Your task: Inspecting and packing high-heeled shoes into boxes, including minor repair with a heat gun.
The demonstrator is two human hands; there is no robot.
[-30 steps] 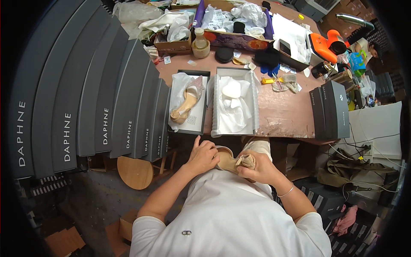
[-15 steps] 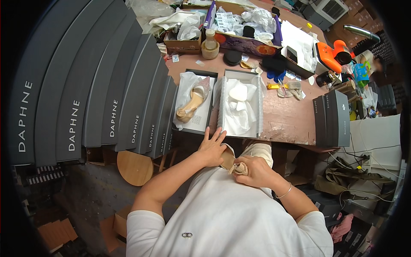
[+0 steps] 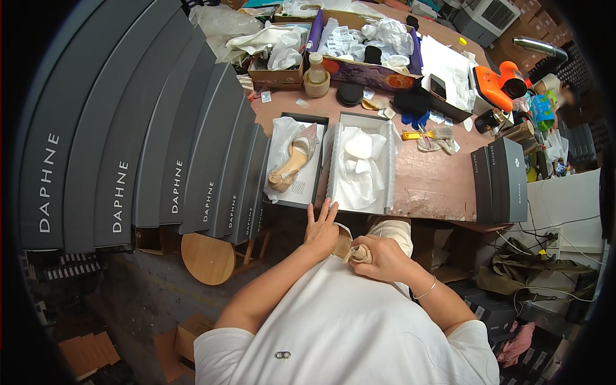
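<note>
"While the beige shoe (image 3: 343, 242) sits low between both hands, how are they?"
"The right hand (image 3: 387, 258) clenches bunched beige material (image 3: 359, 255) at the shoe; the left hand (image 3: 320, 235) is spread, fingertips near the paper-lined box (image 3: 390, 168), another shoe (image 3: 298, 159) boxed left of it"

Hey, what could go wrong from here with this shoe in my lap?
The shoe sits below the tabletop, partly hidden by your left hand, so it might slip toward the floor.

Your left fingers are close to the near edges of the dark-rimmed shoebox and tissue-filled box; a bump could shift either.

Your right hand grips bunched beige fabric, which might crease if squeezed hard.
</note>
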